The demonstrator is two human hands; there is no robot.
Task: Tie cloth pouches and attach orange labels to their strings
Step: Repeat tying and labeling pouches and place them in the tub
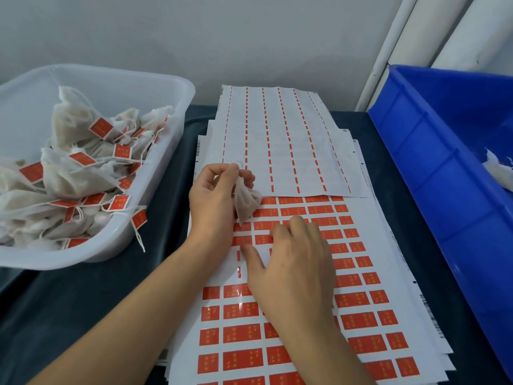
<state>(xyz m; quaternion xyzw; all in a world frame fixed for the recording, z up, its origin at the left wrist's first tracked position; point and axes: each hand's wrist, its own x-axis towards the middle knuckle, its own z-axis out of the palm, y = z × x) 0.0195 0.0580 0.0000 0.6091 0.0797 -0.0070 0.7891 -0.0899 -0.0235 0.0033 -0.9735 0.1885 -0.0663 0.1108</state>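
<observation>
Nearest to me, two bare forearms reach up over a stack of white backing sheets printed with rows of orange rectangular labels (241,333), spread down the middle of a table covered in dark blue-green cloth (83,301). The right hand (294,262) lies palm-down on the top sheet, fingers bent at the tips and pressing the paper beside a patch where labels have already been peeled off; it grasps nothing I can make out, though what its fingertips do with the label under them I cannot tell. The left hand (215,193) is raised just above the sheet, its fingertips pinching the gathered neck of a small off-white cloth pouch (245,202), whose body hangs down and touches the labels; a thin white string (241,164) loops above the fingers. Farther back, a nearly stripped white sheet with only narrow orange strips left (283,140) overlaps the stack. To the left sits a translucent white plastic tub (172,151) heaped with tied pouches bearing orange tags (83,159), one string trailing over its rim. To the right stands a blue plastic crate (433,173) with a scrap of white cloth (497,168) showing inside.
</observation>
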